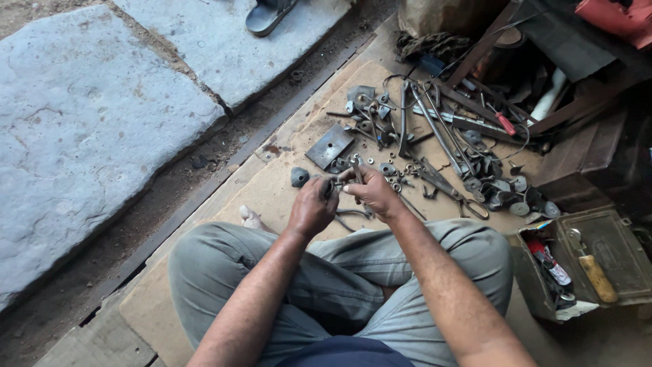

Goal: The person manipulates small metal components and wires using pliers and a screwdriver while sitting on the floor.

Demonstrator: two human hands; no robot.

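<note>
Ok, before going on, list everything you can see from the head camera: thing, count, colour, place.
stone slabs: two, grey, upper left
sandal: one, grey-blue, top edge on a slab
cardboard sheet: one, tan, under the parts
flat metal plate: one, grey, with a hole, above the hands
nuts and washers: many, grey, scattered right of the plate
long metal tools: several, dark, centre right
red-handled screwdriver: one, upper right
metal toolbox: one, olive, open, lower right
wooden-handled tool: one, in the toolbox
grey trousers: legs crossed, bottom centre
left hand: gripping a small metal part
right hand: on the same part
</note>
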